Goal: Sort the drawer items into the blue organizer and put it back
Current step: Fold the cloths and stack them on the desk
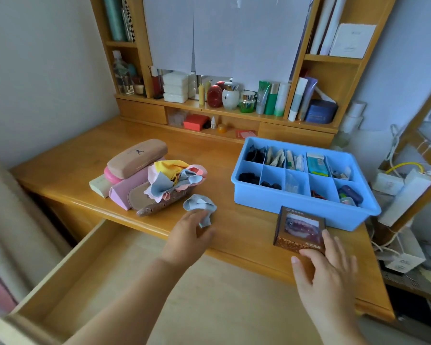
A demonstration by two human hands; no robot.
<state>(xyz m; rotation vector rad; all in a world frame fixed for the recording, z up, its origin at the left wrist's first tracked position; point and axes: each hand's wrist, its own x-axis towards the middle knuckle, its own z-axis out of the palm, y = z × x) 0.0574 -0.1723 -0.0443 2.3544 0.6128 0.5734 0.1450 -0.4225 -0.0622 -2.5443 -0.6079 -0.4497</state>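
Currently, the sorting stage is judged to be well advanced but not finished. The blue organizer (294,195) is set on the right half of the desk (234,150), and nearly all of its ten compartments are occupied: dark items at the left end, sachets and tubes along the far row, a dark blue case at the near right corner. The drawer (90,277) is pulled fully out below the desk edge, and no items are seen on its visible floor.

A crumpled grey cloth (200,207) is pinched by the left hand (187,235) at the near desk edge. A brown box (299,229) stands just in front of the organizer and is touched by the spread, straight fingers of the right hand (326,267); it is not gripped.

Unsorted items are left on the desk: a pile of coloured cloths (174,178) lying on a patterned pouch (157,200), a tan glasses case (137,155) stacked on a pink case (111,176), a pink box (132,185) and a pale box (100,186).

The remaining work is judged as follows: the cloths and cases are still to be placed, the organizer is still to be lowered into the drawer, and the drawer is still to be closed.
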